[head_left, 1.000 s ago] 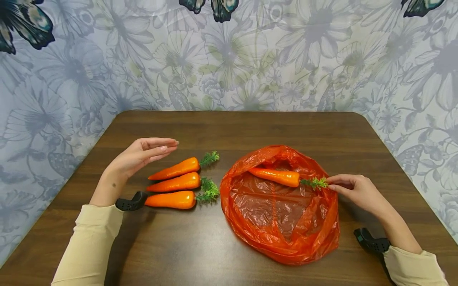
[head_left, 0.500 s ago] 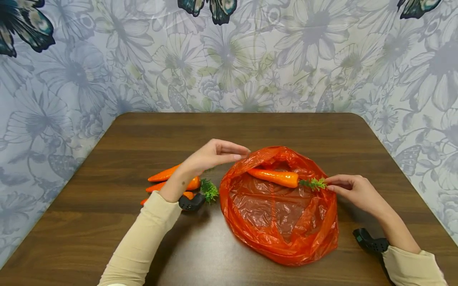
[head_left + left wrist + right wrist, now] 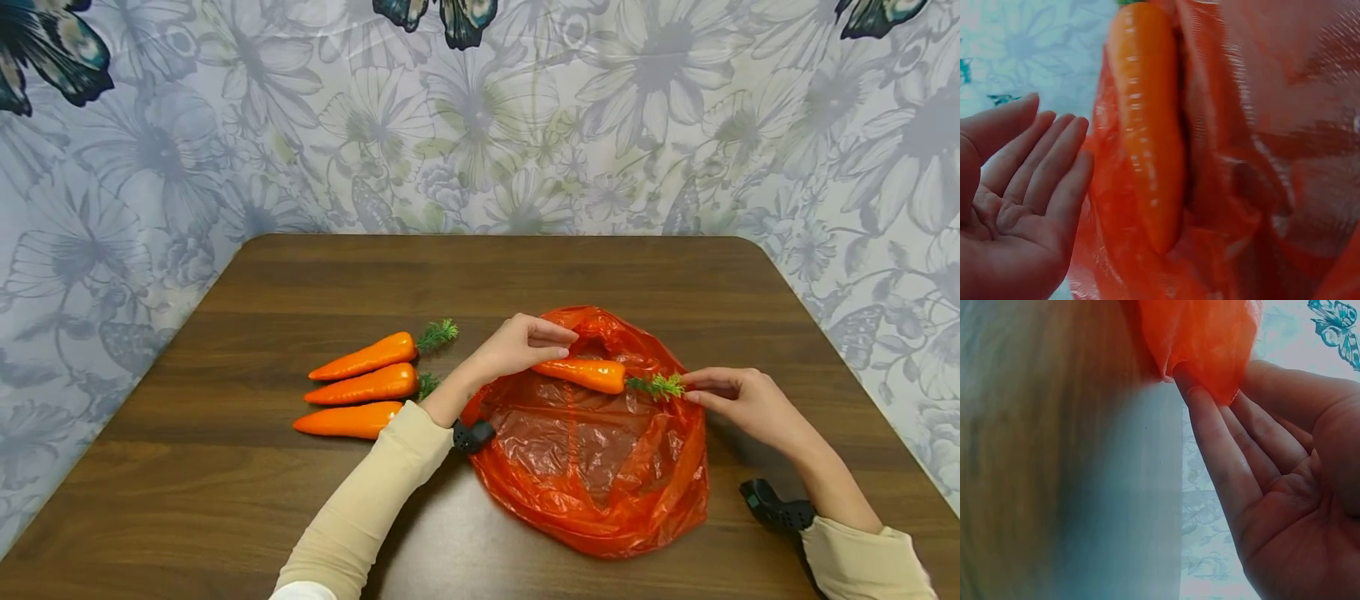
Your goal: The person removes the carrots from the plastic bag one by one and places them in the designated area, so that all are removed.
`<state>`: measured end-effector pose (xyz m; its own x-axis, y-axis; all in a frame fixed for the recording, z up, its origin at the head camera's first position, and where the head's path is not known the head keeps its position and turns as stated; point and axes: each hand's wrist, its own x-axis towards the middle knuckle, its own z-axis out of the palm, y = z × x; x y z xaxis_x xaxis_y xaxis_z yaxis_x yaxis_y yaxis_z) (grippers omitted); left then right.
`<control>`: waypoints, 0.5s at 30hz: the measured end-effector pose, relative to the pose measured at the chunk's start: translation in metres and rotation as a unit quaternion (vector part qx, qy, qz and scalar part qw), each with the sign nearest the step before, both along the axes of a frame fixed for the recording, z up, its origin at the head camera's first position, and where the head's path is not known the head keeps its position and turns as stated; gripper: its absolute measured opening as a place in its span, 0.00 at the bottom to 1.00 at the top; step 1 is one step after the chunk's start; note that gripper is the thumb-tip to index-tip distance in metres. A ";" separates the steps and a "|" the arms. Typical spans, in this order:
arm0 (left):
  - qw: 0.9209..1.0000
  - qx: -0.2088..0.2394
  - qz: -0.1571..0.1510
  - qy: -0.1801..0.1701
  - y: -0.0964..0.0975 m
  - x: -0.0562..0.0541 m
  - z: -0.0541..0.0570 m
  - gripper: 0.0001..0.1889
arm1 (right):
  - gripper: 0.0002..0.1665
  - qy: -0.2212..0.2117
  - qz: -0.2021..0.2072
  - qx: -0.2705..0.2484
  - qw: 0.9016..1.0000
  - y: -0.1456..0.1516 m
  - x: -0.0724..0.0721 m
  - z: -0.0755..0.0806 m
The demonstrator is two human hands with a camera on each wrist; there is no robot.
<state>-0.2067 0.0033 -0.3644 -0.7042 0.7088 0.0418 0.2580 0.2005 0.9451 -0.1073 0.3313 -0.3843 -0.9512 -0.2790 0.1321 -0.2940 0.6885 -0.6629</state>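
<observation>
An orange plastic bag [image 3: 592, 525] lies spread with its mouth up, a carrot [image 3: 588, 375] with a green top lying inside near its far side. My left hand [image 3: 517, 347] reaches over the bag's left rim, its fingertips right by the carrot's thin end in the head view. In the left wrist view, the fingers [image 3: 1054, 162] are straight and stand beside the carrot [image 3: 1147, 112], with nothing in the grasp. On the bag's right side, my right hand [image 3: 753, 404] pinches the rim near the carrot's leafy top; the right wrist view shows the bag's edge [image 3: 1210, 350] between thumb and fingers.
Left of the bag, three more carrots [image 3: 367, 383] lie side by side on the brown wooden table [image 3: 187, 492], leafy ends toward the bag. The left forearm [image 3: 375, 500] partly covers the nearest one. A flower-patterned covering [image 3: 480, 125] stands behind the table.
My left hand has moved right, from beside the loose carrots, across the bag's rim to the carrot inside. My right hand keeps its hold on the rim.
</observation>
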 end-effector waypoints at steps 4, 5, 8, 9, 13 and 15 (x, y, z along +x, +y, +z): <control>0.995 -0.074 0.019 0.066 0.004 -0.002 -0.006 0.17 | 0.15 -0.011 0.001 -0.004 1.000 0.000 0.000 0.000; 0.992 -0.092 0.022 0.082 0.005 -0.003 -0.008 0.17 | 0.15 -0.015 0.001 -0.005 1.000 0.000 0.001 0.000; 0.985 -0.128 0.022 0.109 0.005 -0.004 -0.011 0.17 | 0.17 -0.025 -0.001 -0.006 1.000 0.001 0.001 0.001; 0.983 -0.138 0.021 0.115 0.004 -0.005 -0.012 0.18 | 0.17 -0.027 -0.001 -0.006 1.000 0.001 0.000 0.001; 0.977 -0.169 0.011 0.129 0.002 -0.005 -0.014 0.18 | 0.17 -0.032 -0.008 -0.006 0.999 0.001 0.000 0.002; 0.975 -0.180 0.004 0.134 0.002 -0.005 -0.015 0.18 | 0.18 -0.033 -0.007 -0.006 0.999 0.002 -0.001 0.002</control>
<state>-0.2117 0.0050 -0.3794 -0.7083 0.7055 -0.0253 0.4821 0.5095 0.7127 -0.1081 0.3332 -0.3820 -0.9617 -0.2645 0.0723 -0.2400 0.6846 -0.6883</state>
